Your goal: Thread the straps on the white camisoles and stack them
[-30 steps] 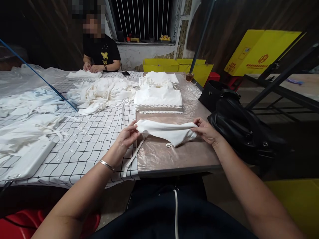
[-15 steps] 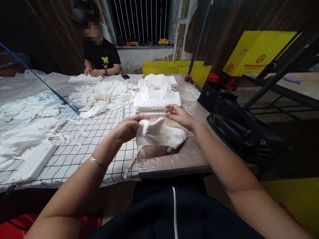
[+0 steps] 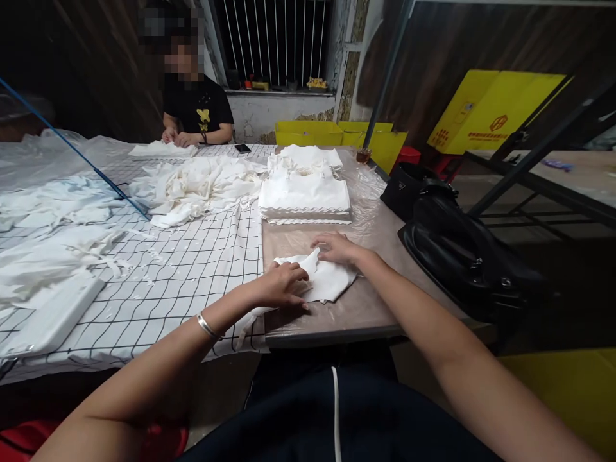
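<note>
White garment (image 3: 332, 279): on the plastic-covered table (image 3: 337, 321), between the two hands and partly under them. Lies low and bunched, one edge standing up just short of the right fingers. A second ago it was stretched lengthwise, an end in each hand; half a second ago the left end was lifted and the right hand was off it. Now it is shorter, its left part apparently turned in. My reading: a fold is partway made, not yet flat or squared.

Left hand (image 3: 283, 284): palm down over the garment's left part, fingers bent, thumb apart from them. Pinching or only pressing: cannot tell.

Right hand (image 3: 335, 248): back at the garment, over its far edge, fingers loosely curved. Any grip on the cloth: cannot tell.

White strap (image 3: 248, 327): below the left wrist, trailing nearward onto the checked cloth (image 3: 192, 289). Looks untucked.

Straight beyond both hands, apart from them: stack of white garments (image 3: 305, 196), layers neatly aligned, unchanged.

Beyond and left of the left hand: loose white heap (image 3: 206, 183). Farther off that way, a co-worker (image 3: 197, 112), hands on white cloth (image 3: 163, 150).

Right of the right hand, well apart: black bag (image 3: 457, 256).
</note>
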A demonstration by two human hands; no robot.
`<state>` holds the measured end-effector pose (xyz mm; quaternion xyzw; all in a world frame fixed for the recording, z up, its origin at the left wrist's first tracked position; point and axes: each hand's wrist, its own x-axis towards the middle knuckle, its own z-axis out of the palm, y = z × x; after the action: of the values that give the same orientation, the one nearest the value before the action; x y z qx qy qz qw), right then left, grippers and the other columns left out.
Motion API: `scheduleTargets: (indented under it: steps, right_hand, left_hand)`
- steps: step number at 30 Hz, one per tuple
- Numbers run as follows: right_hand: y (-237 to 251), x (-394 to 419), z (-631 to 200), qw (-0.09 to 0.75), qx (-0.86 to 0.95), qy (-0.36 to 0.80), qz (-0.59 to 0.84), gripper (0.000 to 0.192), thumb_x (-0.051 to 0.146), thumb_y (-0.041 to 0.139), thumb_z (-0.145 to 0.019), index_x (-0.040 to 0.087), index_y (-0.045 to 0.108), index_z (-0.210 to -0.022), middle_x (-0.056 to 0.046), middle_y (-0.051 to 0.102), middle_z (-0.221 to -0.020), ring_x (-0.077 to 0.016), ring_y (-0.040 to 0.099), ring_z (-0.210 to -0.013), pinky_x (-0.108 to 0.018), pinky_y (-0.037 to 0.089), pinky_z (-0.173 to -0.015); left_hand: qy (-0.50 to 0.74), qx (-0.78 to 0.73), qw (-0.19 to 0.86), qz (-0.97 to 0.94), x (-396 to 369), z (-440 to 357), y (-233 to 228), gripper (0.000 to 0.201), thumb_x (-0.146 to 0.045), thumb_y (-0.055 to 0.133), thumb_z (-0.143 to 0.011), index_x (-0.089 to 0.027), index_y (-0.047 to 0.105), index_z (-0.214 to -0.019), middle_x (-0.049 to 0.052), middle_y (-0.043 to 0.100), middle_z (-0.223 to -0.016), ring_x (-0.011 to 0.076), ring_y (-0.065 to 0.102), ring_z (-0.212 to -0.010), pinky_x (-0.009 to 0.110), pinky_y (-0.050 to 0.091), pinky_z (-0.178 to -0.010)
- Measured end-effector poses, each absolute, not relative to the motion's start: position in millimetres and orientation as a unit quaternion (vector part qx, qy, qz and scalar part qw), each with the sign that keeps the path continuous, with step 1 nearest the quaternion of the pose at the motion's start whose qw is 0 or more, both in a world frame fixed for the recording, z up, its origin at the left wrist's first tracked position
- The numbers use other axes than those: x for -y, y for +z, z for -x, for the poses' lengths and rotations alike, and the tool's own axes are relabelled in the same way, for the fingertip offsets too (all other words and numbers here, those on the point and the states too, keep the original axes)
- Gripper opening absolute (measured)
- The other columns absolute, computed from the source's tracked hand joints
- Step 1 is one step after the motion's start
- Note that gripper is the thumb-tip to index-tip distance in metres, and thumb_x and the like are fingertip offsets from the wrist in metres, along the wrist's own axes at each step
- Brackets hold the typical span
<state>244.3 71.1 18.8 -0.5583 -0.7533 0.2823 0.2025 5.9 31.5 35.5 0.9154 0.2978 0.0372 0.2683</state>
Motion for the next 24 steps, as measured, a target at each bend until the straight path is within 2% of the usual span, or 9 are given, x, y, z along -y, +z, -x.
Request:
scheduleTargets:
  steps: [1, 2, 5, 8, 10, 12, 14, 18, 24]
  right_hand:
    - [21.9, -73.3, -243.6, 0.212, 0.752, 0.313, 0.539, 0.012, 0.014, 0.074, -0.069, 0.018, 0.065, -0.077, -0.005, 0.066, -0.102, -0.0275, 0.054, -0.109, -0.041, 0.039, -0.098]
    - [25.9, -74.5, -244.2, 0.236, 0.743, 0.359, 0.513, 0.014, 0.022, 0.075, -0.071, 0.017, 0.061, -0.071, -0.005, 0.065, -0.093, -0.0252, 0.057, -0.099, -0.037, 0.043, -0.092]
    - [45.9, -72.8, -248.9, 0.333, 0.69, 0.489, 0.417, 0.035, 0.044, 0.076, -0.073, 0.017, 0.056, -0.071, 0.001, 0.055, -0.072, -0.0154, 0.052, -0.07, -0.026, 0.043, -0.069]
    - [78.4, -66.9, -248.7, 0.378, 0.673, 0.54, 0.336, 0.044, 0.052, 0.08, -0.071, 0.016, 0.055, -0.074, 0.004, 0.048, -0.067, -0.011, 0.043, -0.061, -0.022, 0.036, -0.06]
    - [103.8, -63.7, -244.7, 0.378, 0.681, 0.55, 0.3, 0.045, 0.052, 0.081, -0.072, 0.016, 0.054, -0.075, 0.004, 0.046, -0.065, -0.0098, 0.04, -0.059, -0.021, 0.034, -0.056]
    - [129.7, -61.6, -240.5, 0.366, 0.705, 0.542, 0.276, 0.045, 0.05, 0.081, -0.075, 0.015, 0.054, -0.076, 0.004, 0.045, -0.065, -0.0091, 0.039, -0.058, -0.02, 0.033, -0.054]
    - [155.5, -59.5, -239.7, 0.35, 0.737, 0.514, 0.266, 0.044, 0.048, 0.082, -0.076, 0.015, 0.054, -0.076, 0.004, 0.047, -0.066, -0.0089, 0.04, -0.059, -0.019, 0.034, -0.054]
    - [202.4, -49.3, -258.5, 0.337, 0.777, 0.42, 0.324, 0.045, 0.048, 0.085, -0.073, 0.015, 0.056, -0.076, 0.001, 0.051, -0.071, -0.0112, 0.047, -0.066, -0.021, 0.04, -0.059]
    - [237.4, -26.6, -310.8, 0.316, 0.769, 0.339, 0.441, 0.043, 0.049, 0.089, -0.063, 0.016, 0.062, -0.07, 0.001, 0.056, -0.069, -0.0125, 0.052, -0.065, -0.022, 0.044, -0.058]
  left_hand:
    - [0.023, -0.303, 0.266, -0.915, -33.2, -5.9, 33.0, 0.051, -0.048, 0.075, -0.07, -0.018, 0.061, -0.109, 0.009, 0.062, -0.109, 0.0287, 0.056, -0.102, 0.047, 0.038, -0.096]
    - [0.017, -0.312, 0.28, -0.908, -36.6, -3.3, 30.6, 0.051, -0.048, 0.074, -0.071, -0.018, 0.059, -0.11, 0.009, 0.062, -0.106, 0.027, 0.057, -0.097, 0.044, 0.04, -0.093]
    - [0.031, -0.321, 0.373, -0.87, -50.8, 10.3, 27.7, 0.049, -0.049, 0.067, -0.078, -0.017, 0.055, -0.114, 0.007, 0.062, -0.098, 0.0208, 0.058, -0.084, 0.033, 0.045, -0.077]
    - [0.089, -0.303, 0.442, -0.84, -59.9, 12.5, 37.3, 0.05, -0.051, 0.061, -0.082, -0.017, 0.052, -0.118, 0.003, 0.059, -0.085, 0.0173, 0.056, -0.075, 0.029, 0.044, -0.067]
    - [0.175, -0.291, 0.433, -0.835, -59.8, 1.6, 51.0, 0.051, -0.051, 0.066, -0.079, -0.017, 0.054, -0.115, 0.003, 0.059, -0.087, 0.0176, 0.055, -0.079, 0.03, 0.045, -0.07]
    - [0.274, -0.267, 0.422, -0.822, -56.8, -15.3, 67.3, 0.053, -0.048, 0.074, -0.073, -0.018, 0.056, -0.113, 0.006, 0.06, -0.099, 0.02, 0.055, -0.091, 0.033, 0.046, -0.079]
    - [0.319, -0.225, 0.467, -0.794, -54.7, -30.9, 82.9, 0.051, -0.047, 0.077, -0.071, -0.016, 0.059, -0.108, 0.007, 0.061, -0.102, 0.0206, 0.057, -0.094, 0.034, 0.047, -0.082]
    - [0.253, -0.184, 0.567, -0.762, -61.4, -34.7, 107.9, 0.037, -0.048, 0.073, -0.075, -0.013, 0.066, -0.08, 0.004, 0.063, -0.077, 0.0154, 0.058, -0.071, 0.031, 0.05, -0.068]
    - [0.181, -0.232, 0.557, -0.777, -72.4, 1.8, 142.0, 0.029, -0.044, 0.079, -0.065, -0.017, 0.07, -0.073, 0.004, 0.067, -0.077, 0.0207, 0.062, -0.08, 0.036, 0.05, -0.076]
